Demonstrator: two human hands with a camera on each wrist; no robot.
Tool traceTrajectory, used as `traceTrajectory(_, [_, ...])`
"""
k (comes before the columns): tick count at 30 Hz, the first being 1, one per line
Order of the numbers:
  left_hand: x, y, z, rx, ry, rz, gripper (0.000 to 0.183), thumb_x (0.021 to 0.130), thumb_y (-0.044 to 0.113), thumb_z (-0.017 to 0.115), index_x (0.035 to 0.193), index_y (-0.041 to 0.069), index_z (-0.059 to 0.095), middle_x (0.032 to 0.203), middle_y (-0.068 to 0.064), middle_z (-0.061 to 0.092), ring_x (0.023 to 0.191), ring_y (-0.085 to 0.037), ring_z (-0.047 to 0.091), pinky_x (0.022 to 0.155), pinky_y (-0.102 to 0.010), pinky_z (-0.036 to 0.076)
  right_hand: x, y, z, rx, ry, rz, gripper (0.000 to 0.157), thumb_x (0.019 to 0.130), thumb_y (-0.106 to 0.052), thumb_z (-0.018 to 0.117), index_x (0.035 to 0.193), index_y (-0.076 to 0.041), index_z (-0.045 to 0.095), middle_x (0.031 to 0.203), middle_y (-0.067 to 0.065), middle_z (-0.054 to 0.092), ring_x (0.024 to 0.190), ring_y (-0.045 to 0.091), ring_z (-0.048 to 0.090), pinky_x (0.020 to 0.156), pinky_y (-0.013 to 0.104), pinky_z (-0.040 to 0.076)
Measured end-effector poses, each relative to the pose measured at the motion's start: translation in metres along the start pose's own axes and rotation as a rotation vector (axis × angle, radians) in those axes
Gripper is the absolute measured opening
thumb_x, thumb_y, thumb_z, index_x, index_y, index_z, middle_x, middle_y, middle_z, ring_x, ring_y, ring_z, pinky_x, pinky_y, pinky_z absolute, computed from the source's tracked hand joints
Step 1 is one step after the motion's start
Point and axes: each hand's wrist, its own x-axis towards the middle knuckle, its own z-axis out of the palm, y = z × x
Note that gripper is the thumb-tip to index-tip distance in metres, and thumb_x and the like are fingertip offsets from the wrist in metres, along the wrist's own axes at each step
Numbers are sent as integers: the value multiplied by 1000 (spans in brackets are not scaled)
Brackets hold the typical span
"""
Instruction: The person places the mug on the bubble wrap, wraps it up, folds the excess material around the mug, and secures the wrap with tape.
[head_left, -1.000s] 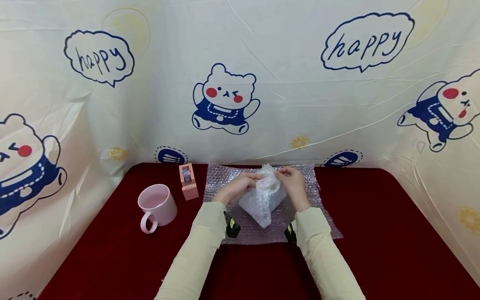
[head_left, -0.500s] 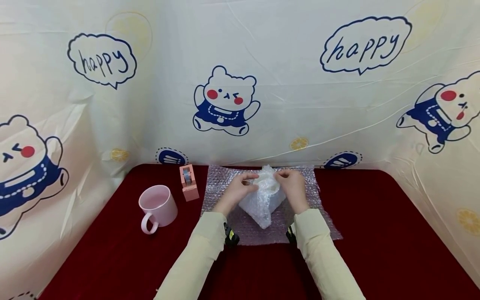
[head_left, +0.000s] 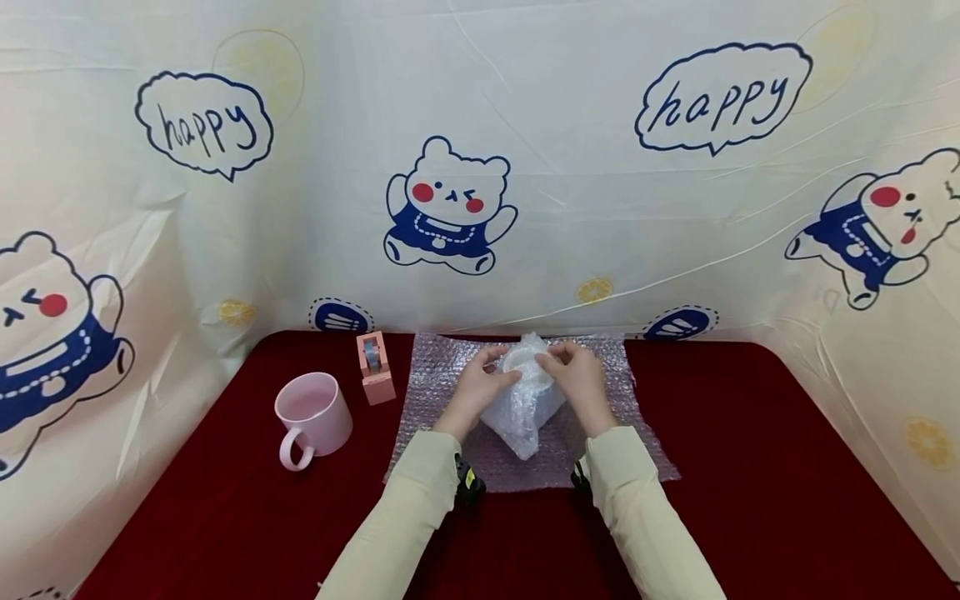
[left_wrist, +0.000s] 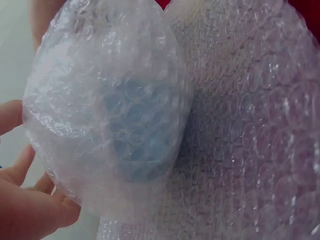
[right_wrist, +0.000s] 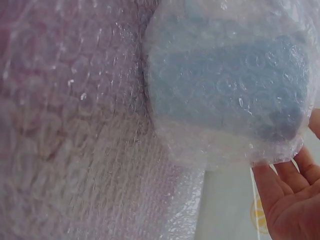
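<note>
1. Your wrapped bundle [head_left: 522, 408] sits on the flat bubble-wrap sheet [head_left: 628, 446], near the middle of the far edge of the counter [head_left: 757, 492]; a bluish item [left_wrist: 142, 137] shows dimly through the film.
2. The fingers of your left hand [head_left: 477, 392] grasp the left side of the bundle's top; those of your right hand [head_left: 582, 383] pinch its wrap on the right.
3. The step in hand looks like working the gathered wrap at the top; whether you are closing or opening it, I cannot tell.
4. The next move seems to call for a steady left hold while your right fingers guide the loose film, pressing lightly.
5. The mug [head_left: 324, 417] stands toward the left edge and the tape dispenser [head_left: 377, 382] near the far-left corner, neither touched by you.
</note>
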Motion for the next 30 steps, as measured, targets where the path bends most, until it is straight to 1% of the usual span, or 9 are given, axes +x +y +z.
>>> traceTrajectory(5, [-2, -2, 0, -42, -48, 1, 53, 91, 15, 62, 139, 2, 44, 142, -21, 47, 131, -38, 44, 107, -48, 40, 0, 3, 2, 19, 30, -10, 32, 89, -27, 66, 106, 0, 66, 105, 20, 69, 96, 31, 64, 79, 39, 52])
traceTrajectory(9, [-3, -5, 0, -10, -50, 33, 50, 95, 20, 57, 140, 2, 43, 142, -23, 46, 133, -38, 42, 109, -49, 37, -2, 4, 1, 84, 52, -32, 31, 94, -22, 59, 108, 5, 66, 106, 24, 68, 95, 32, 63, 77, 36, 52])
traceTrajectory(14, [-5, -6, 0, 23, -32, 39, 47, 100, 26, 48, 141, 4, 43, 144, -22, 44, 135, -38, 41, 110, -49, 36, -2, 13, 5, 213, 68, -35, 38, 98, -24, 51, 120, 5, 62, 120, 25, 63, 109, 37, 60, 93, 44, 49])
traceTrajectory(16, [-5, -5, 0, 18, -16, 31, 48, 101, 28, 44, 142, 4, 42, 146, -21, 43, 136, -38, 40, 111, -50, 34, 1, 24, 11, 246, 76, -28, 46, 98, -32, 50, 126, 3, 57, 125, 24, 60, 113, 36, 58, 96, 41, 48])
traceTrajectory(20, [-3, -6, -2, 15, 11, 33, 50, 103, 29, 35, 144, 1, 39, 149, -19, 40, 139, -37, 36, 115, -48, 28, -5, 30, 19, 335, -47, 145, 66, 100, -42, 38, 146, 4, 28, 148, 28, 34, 136, 40, 37, 112, 49, 34])
traceTrajectory(23, [-1, -9, -3, 23, 10, 38, 50, 105, 29, 30, 145, -1, 36, 152, -18, 36, 142, -35, 31, 118, -46, 23, -13, 30, 26, 424, -135, 282, 76, 101, -47, 27, 151, 4, 1, 157, 29, 6, 145, 44, 8, 118, 58, 11])
traceTrajectory(25, [1, -11, -3, 31, -3, 39, 51, 105, 29, 28, 146, -1, 34, 153, -19, 33, 143, -35, 28, 119, -46, 20, -7, 44, 40, 502, -116, 288, 84, 99, -54, 25, 150, 4, -8, 157, 28, -6, 146, 43, -6, 119, 54, -2])
traceTrajectory(29, [4, -15, -4, 59, -28, 47, 52, 105, 29, 25, 147, -1, 32, 154, -20, 30, 145, -36, 24, 120, -47, 18, 14, 86, 77, 597, -34, 289, 101, 92, -68, 28, 148, 4, -17, 155, 27, -20, 143, 41, -20, 117, 50, -14])
traceTrajectory(30, [5, -16, -4, 72, -28, 56, 51, 105, 28, 25, 146, -1, 33, 154, -20, 31, 145, -36, 24, 120, -47, 18, 14, 87, 81, 606, -20, 295, 102, 92, -69, 28, 147, 4, -18, 155, 27, -21, 143, 41, -20, 117, 49, -13])
